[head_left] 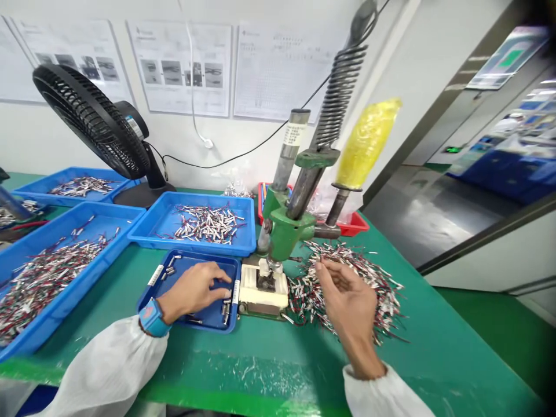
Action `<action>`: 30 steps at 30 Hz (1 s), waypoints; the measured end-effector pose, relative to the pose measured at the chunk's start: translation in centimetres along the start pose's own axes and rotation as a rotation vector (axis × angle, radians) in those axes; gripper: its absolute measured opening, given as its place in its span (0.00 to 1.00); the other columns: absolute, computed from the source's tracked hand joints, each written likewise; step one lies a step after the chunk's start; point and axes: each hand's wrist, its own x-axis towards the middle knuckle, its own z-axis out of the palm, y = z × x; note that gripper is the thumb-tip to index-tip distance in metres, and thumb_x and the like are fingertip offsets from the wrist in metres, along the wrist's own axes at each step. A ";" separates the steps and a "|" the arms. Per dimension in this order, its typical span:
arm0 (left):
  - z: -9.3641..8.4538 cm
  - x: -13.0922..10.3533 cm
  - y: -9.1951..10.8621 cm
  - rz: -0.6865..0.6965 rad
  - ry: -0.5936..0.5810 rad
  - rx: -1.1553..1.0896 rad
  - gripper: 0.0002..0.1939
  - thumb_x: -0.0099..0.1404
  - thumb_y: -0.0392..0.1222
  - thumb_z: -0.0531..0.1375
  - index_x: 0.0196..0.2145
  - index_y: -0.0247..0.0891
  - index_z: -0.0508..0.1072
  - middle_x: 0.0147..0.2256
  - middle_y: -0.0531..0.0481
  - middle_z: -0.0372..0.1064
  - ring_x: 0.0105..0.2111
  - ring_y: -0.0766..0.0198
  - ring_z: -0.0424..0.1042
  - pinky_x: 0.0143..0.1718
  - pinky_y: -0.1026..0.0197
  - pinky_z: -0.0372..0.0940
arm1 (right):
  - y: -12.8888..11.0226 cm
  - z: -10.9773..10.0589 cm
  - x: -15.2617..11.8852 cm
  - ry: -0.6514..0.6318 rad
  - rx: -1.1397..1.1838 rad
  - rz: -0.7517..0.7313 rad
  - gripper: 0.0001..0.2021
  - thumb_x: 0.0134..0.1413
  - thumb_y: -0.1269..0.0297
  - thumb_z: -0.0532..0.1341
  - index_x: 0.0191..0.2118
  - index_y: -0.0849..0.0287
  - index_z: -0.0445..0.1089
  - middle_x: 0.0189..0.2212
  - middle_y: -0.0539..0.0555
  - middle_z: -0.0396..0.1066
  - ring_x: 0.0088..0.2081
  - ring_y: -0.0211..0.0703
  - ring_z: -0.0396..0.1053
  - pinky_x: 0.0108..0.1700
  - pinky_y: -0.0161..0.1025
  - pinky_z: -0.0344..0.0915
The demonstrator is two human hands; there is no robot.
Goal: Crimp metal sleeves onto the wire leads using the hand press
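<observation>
My left hand (197, 289), with a blue watch (154, 318) on the wrist, is over a small dark blue tray (169, 310). Its thumb and fingers are apart and nothing shows between them. Short metal cylinders (226, 311) lie in that tray near the thumb. My right hand (351, 295) hovers at a heap of small silvery parts with red and black wires (382, 284). Thumb and index finger are pinched together there; what they hold is too small to make out. Between the hands stands a green hand press (286, 231) over a cream-coloured base (263, 292).
Larger blue trays (195, 249) with wired parts stand behind and to the left. A black fan (93, 121) sits at the back left. The press lever has a yellow-wrapped handle (367, 145) at upper right. A red tray (356, 226) is behind the press.
</observation>
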 end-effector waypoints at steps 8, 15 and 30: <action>1.9 -0.4 1.1 0.037 0.001 0.002 0.04 0.62 0.34 0.62 0.35 0.39 0.76 0.33 0.50 0.77 0.33 0.59 0.74 0.35 0.61 0.62 | -3.3 4.5 -5.8 0.001 0.059 -0.224 0.05 0.61 0.64 0.63 0.39 0.58 0.74 0.32 0.53 0.77 0.33 0.40 0.75 0.39 0.36 0.71; 2.4 -0.5 1.5 0.068 0.236 -0.308 0.07 0.65 0.37 0.60 0.42 0.39 0.74 0.37 0.49 0.78 0.36 0.61 0.77 0.42 0.60 0.69 | -3.3 5.0 -6.8 -0.091 0.013 -0.134 0.08 0.61 0.62 0.61 0.37 0.59 0.76 0.29 0.52 0.77 0.29 0.38 0.72 0.34 0.34 0.68; 2.0 1.5 4.7 -0.271 0.240 -1.607 0.19 0.48 0.42 0.77 0.38 0.35 0.83 0.33 0.49 0.81 0.35 0.65 0.80 0.45 0.64 0.75 | -2.4 5.4 -4.9 -0.342 0.059 0.338 0.24 0.52 0.42 0.62 0.19 0.57 0.64 0.15 0.50 0.67 0.15 0.36 0.60 0.19 0.32 0.54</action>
